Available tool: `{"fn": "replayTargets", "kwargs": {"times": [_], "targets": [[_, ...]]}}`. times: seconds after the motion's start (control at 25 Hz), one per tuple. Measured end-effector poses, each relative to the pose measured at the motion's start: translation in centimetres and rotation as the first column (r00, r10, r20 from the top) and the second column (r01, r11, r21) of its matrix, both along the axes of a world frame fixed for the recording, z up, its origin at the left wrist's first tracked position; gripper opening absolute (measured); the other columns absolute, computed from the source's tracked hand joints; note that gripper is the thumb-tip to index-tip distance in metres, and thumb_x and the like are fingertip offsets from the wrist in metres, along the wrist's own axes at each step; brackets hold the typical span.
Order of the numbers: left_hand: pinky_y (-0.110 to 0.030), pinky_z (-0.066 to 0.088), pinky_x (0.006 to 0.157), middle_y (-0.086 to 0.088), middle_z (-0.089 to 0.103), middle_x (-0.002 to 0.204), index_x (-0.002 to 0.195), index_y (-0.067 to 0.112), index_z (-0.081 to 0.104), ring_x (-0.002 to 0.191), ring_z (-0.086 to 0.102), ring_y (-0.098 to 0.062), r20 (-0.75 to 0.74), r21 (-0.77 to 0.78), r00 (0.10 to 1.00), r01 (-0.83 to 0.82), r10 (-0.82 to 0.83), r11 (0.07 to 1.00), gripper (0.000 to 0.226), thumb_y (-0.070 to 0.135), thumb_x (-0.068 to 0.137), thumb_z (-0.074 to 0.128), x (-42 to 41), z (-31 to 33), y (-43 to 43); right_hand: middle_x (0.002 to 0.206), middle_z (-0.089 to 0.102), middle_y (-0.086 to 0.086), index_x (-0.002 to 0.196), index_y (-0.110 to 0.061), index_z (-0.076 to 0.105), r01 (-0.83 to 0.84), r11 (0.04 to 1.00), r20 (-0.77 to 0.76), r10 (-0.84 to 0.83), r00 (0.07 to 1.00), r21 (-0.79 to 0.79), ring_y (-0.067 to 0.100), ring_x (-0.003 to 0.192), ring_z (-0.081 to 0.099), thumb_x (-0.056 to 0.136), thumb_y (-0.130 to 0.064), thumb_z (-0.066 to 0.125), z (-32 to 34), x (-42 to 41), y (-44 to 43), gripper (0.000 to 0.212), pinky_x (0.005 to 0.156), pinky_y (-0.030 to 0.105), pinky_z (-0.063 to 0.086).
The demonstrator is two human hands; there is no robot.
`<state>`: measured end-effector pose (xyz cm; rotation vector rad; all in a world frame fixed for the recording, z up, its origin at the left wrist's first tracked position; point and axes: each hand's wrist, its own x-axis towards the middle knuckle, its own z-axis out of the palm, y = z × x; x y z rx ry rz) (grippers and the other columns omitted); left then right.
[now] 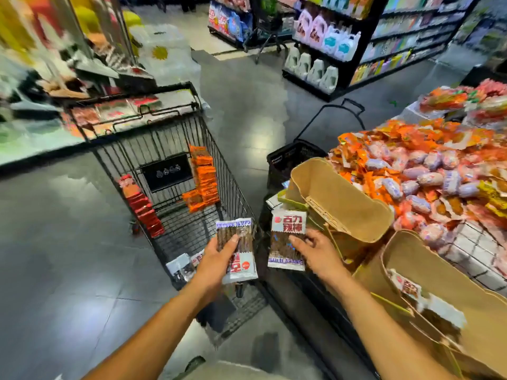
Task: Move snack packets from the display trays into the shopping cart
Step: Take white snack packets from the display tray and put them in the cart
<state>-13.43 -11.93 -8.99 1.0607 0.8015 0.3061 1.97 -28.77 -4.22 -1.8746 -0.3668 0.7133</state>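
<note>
White-and-brown snack packet (238,249) sits in my left hand (219,256): my thumb lies across its clear front and my other fingers are curled behind it, gripping it upright over the near right corner of the wire shopping cart (162,144). My right hand (315,249) grips a second packet (285,242) of the same kind by its right edge, thumb on the front, fingers behind. It hangs just right of the cart, in front of a cardboard display tray (345,198). The two packets are side by side, apart. In the cart, orange packets (204,182) lean on the right wall, red packets (144,208) on the left, and white packets (183,266) lie at the near end. Another packet (406,289) lies in the nearer tray (452,275) beside my right forearm.
</note>
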Motion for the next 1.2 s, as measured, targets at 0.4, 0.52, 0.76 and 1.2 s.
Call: {"fn": "replayTargets", "kwargs": {"times": [0.4,0.52,0.76,1.2], "targets": [[-0.043,0.062,0.081,-0.004,0.078,0.109,0.125,0.025,0.059,0.093,0.077,-0.025,-0.140,-0.045,0.944,-0.306,0.298,0.951,0.024,0.031,0.102,0.062,-10.0,-4.0,12.1,0.097,0.077,0.004,0.103,-0.011,0.073,-0.332,0.914,-0.040,0.333,0.942,-0.234,0.022,0.092,0.073,0.098,-0.015,0.063,-9.7,-1.9,16.9,0.012,0.085,0.039,0.057],[-0.042,0.061,0.080,-0.002,0.079,0.110,0.125,0.028,0.059,0.095,0.077,-0.025,-0.147,-0.066,0.928,-0.353,0.341,0.933,0.022,0.035,0.105,0.055,-10.3,-4.9,14.5,0.090,0.074,-0.003,0.097,-0.015,0.071,-0.403,0.865,-0.060,0.405,0.913,-0.298,0.011,0.082,0.068,0.100,-0.013,0.060,-12.9,-0.8,21.3,0.012,0.072,0.027,0.049],[-0.040,0.061,0.083,-0.004,0.078,0.111,0.128,0.023,0.059,0.098,0.076,-0.024,-0.222,-0.044,0.867,-0.465,0.446,0.884,0.028,0.037,0.106,0.050,-8.4,-7.9,18.9,0.077,0.065,-0.001,0.092,-0.010,0.070,-0.568,0.651,-0.163,0.574,0.802,-0.503,0.019,0.074,0.059,0.100,-0.011,0.059,-24.1,2.0,27.5,0.014,0.065,0.028,0.044],[-0.032,0.062,0.071,-0.001,0.077,0.110,0.128,0.019,0.057,0.094,0.076,-0.015,-0.387,-0.037,0.714,-0.645,0.584,0.763,0.025,0.032,0.107,0.049,-5.2,-14.0,22.8,0.118,0.068,0.015,0.121,-0.009,0.065,-0.714,0.341,-0.345,0.697,0.628,-0.611,0.034,0.107,0.063,0.096,-0.004,0.053,-37.0,0.8,30.1,0.028,0.095,0.039,0.051]]}}
